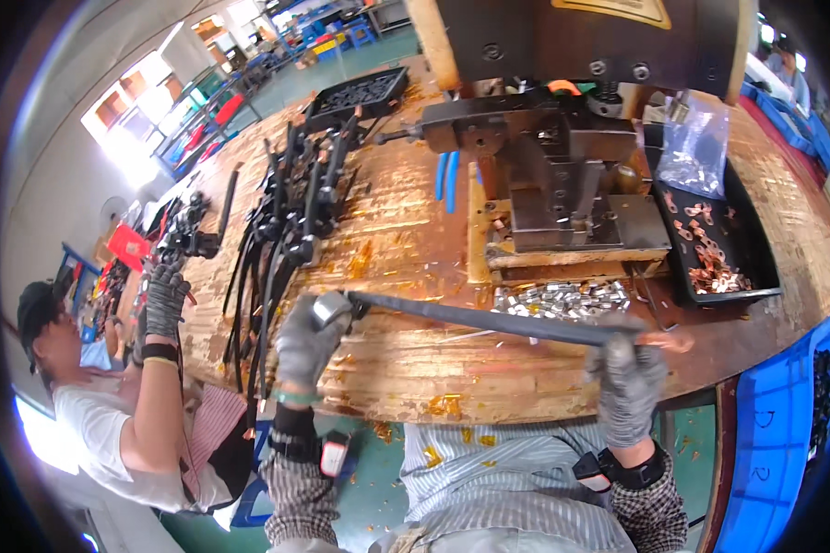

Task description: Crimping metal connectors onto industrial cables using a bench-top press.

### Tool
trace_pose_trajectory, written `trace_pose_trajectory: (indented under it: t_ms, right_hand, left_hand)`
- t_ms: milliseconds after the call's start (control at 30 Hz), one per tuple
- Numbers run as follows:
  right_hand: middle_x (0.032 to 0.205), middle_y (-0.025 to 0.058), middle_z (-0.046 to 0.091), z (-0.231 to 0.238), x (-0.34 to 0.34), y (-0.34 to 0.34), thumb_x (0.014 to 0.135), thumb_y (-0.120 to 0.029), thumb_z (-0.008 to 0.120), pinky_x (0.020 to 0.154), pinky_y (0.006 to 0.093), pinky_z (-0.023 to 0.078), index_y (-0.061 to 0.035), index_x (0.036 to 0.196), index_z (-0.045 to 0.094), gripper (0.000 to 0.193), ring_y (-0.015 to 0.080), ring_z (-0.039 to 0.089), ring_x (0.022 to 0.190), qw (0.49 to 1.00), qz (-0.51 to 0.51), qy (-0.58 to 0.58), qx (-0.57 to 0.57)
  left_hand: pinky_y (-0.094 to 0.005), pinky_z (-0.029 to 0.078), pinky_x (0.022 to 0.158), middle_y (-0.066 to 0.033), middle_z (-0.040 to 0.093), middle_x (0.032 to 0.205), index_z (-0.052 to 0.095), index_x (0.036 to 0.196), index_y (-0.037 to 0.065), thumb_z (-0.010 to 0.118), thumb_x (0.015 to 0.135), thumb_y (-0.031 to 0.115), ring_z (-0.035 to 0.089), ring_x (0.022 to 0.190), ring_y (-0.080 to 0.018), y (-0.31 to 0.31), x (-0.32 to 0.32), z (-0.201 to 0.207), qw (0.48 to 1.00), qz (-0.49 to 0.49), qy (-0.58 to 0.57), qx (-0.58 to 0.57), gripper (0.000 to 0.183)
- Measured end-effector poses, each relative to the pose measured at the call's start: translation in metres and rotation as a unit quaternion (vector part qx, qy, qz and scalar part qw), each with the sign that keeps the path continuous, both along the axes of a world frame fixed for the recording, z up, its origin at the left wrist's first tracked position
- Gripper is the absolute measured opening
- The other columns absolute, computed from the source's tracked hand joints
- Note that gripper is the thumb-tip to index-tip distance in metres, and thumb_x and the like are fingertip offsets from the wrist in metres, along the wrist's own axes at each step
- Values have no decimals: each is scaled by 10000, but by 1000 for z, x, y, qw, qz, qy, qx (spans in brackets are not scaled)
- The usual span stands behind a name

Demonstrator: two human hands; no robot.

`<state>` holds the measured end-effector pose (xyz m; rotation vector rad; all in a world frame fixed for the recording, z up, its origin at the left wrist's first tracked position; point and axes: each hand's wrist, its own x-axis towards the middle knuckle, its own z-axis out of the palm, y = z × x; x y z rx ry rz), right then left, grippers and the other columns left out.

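A thick black cable [489,319] stretches nearly level above the front of the wooden table. My gloved left hand [306,348] is closed round its left end, where a silver metal fitting [332,307] shows by the fingers. Towards the other end, my gloved right hand [625,382] grips the cable. Bare copper strands [666,341] stick out to the right past that hand. Just behind the cable lies a heap of small silver metal sleeves [567,300]. A dark metal press [558,175] stands beyond the heap.
A black tray [756,293] at the right holds copper lugs [710,258] and a clear plastic bag [694,152]. Bundled black cables [290,203] lie left of the press, before another black tray [358,95]. Blue crates [770,442] flank the table's right. A co-worker [124,415] works at the left.
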<state>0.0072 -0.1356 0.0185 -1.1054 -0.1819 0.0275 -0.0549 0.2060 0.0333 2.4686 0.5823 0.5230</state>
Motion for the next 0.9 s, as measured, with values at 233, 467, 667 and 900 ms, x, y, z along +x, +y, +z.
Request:
trace_pose_trajectory:
  t_ms: [233, 467, 667, 900]
  right_hand:
    - [942, 78, 570, 13, -17, 32, 828, -351, 571, 699, 280, 471, -3, 1107, 502, 452, 177, 566, 819, 974, 122, -187, 40]
    - [892, 68, 596, 57, -61, -74, 866, -348, 531, 652, 276, 441, -39, 976, 576, 331, 141, 559, 790, 992, -46, -120, -11]
    - [777, 50, 593, 177, -78, -276, 905, -372, 393, 633, 271, 481, -20, 915, 556, 389, 127, 580, 687, 798, -476, -219, -299]
    - [783, 101, 573, 163, -11, -540, 803, -227, 552, 692, 321, 440, -83, 897, 553, 172, 227, 525, 648, 614, -413, -55, -670]
  left_hand:
    - [-311, 446, 750, -132, 566, 960, 523, 1041, 12, 647, 742, 360, 553, 869, -228, -136, -19, 83, 962, -185, -64, -188, 475]
    - [-302, 441, 725, -134, 521, 967, 443, 1149, 6, 647, 721, 503, 526, 850, -200, -220, -2, 81, 845, -507, -35, -167, 687]
    - [-333, 471, 772, -140, 465, 1073, 429, 1173, 15, 579, 708, 612, 502, 959, -213, -157, 50, 27, 804, -582, -104, -58, 772]
    - [-291, 455, 722, -88, 530, 971, 535, 1021, 3, 697, 690, 218, 537, 856, -164, -96, 3, 27, 868, -315, -72, -377, 426]
